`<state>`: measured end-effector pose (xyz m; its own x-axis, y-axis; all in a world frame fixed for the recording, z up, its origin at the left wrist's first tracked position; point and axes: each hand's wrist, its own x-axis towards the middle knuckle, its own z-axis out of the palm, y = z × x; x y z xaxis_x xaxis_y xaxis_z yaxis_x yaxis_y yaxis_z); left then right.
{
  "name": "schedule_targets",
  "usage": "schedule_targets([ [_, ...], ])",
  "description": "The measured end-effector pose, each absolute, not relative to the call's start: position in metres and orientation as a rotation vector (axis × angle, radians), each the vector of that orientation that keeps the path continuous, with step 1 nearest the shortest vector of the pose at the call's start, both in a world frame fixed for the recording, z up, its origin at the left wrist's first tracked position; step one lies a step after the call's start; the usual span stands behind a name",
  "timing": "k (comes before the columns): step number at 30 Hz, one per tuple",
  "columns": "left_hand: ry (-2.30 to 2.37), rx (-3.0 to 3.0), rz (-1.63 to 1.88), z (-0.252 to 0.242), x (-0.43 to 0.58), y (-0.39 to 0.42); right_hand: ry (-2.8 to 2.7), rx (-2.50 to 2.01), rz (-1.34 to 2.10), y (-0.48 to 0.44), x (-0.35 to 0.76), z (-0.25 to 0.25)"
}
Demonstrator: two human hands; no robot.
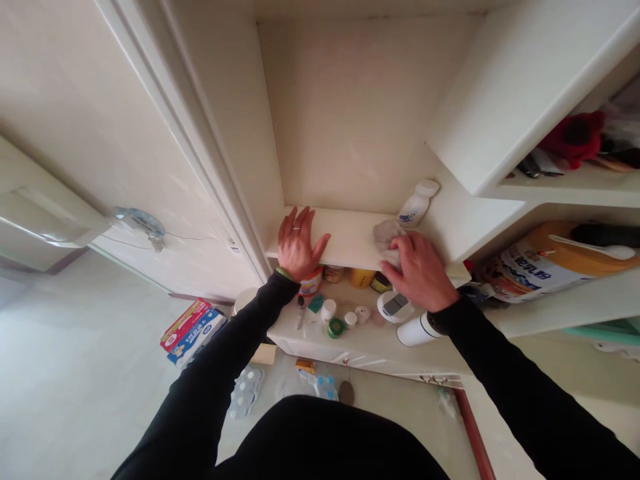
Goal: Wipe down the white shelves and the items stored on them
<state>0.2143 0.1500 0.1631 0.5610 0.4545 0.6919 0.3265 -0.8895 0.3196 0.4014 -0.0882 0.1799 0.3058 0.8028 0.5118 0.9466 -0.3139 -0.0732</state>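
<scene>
My left hand (297, 243) lies flat with fingers spread on the front edge of a cream shelf (350, 233), a ring on one finger. My right hand (417, 267) presses a grey cloth (386, 233) onto the same shelf toward its right end, fingers curled over the cloth. A small white bottle (417, 203) with a blue label stands just behind the cloth in the shelf's right corner. Both arms wear black sleeves.
On the lower shelf (360, 340) stand several jars, small pots, a green lid (335, 327) and a white cylinder (415, 330). To the right, shelves hold an orange bag (545, 260) and a red item (573, 137). Boxes (193, 330) lie on the floor at left.
</scene>
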Motion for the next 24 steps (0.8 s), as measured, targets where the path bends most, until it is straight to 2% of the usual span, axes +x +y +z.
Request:
schedule_targets([
  [9, 0.631, 2.645, 1.274, 0.162, 0.215, 0.148, -1.847, -2.091, -0.36, -0.046, 0.399, 0.191],
  [19, 0.61, 2.647, 1.288, 0.161, 0.214, 0.15, -1.644, -2.251, -0.228, 0.016, 0.45, 0.185],
  [24, 0.563, 2.614, 1.367, 0.158, 0.215, 0.153, -1.719, -2.25, -0.191, 0.045, 0.397, 0.188],
])
